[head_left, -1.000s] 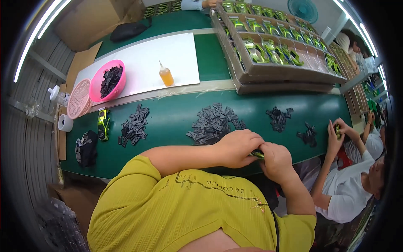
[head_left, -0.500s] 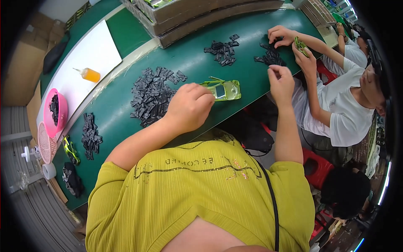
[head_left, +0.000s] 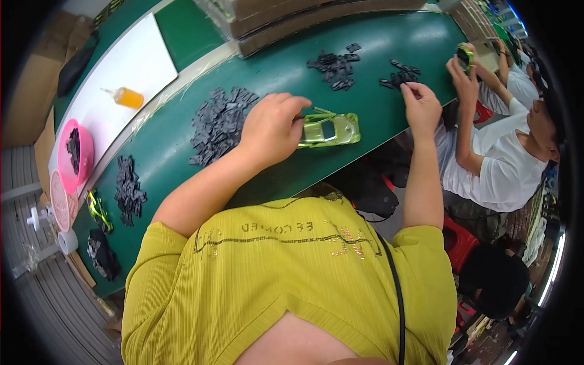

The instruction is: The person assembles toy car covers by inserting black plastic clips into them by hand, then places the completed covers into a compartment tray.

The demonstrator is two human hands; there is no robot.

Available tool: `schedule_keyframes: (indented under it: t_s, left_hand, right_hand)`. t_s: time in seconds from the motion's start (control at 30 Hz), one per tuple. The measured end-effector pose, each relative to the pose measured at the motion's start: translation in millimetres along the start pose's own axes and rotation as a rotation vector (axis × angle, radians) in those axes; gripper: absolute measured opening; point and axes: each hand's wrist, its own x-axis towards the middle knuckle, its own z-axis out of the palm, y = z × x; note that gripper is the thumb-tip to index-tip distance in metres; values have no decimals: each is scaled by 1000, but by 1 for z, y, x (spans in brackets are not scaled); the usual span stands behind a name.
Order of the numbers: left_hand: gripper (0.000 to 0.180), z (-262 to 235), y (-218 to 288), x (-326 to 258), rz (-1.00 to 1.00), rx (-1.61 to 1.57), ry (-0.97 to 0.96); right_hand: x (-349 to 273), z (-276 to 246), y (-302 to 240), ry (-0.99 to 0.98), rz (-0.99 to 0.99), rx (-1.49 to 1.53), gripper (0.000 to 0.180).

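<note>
A shiny lime-green toy car body (head_left: pixel 342 129) with a dark window lies at the table's near edge, a narrow part sticking up along its far side. My left hand (head_left: pixel 272 131) is closed around its left end, thumb against the body and fingers curled above. My right hand (head_left: pixel 424 112) hangs over the edge farther right, thumb and fingertips pinched together. Whether a small part is between them is too small to tell. Just beyond those fingertips lies a small pile of black pieces (head_left: pixel 401 74). A larger heap of black pieces (head_left: pixel 222 125) lies left of my left hand.
Another black pile (head_left: pixel 333 68) lies farther back, one more (head_left: pixel 129 191) at the left. A pink basin (head_left: pixel 84 158), a second green car body (head_left: pixel 97 210) and an orange-filled bottle (head_left: pixel 129 98) are leftward. Boxes (head_left: pixel 292 33) stand behind. A co-worker (head_left: pixel 486 158) sits at right.
My right hand has moved right and stays pinched. The co-worker's hand has left the small black pile, and their green piece is now held farther back. My left hand stays at the car body.
</note>
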Motion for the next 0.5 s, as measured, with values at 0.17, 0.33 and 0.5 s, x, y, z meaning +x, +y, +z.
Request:
schedule_keyframes:
  t_s: [0.17,0.33,0.5]
  left_hand:
    - [22,0,5,9,6,-73,39]
    - [20,1,0,7,-76,-123,-88]
    - [26,-10,13,-2,-203,-160,-118]
  right_hand:
    - [-10,-13,-41,-96,82,444,16]
    - [-38,-14,-83,-329,103,770,10]
    - [-60,-6,-101,-491,162,905,11]
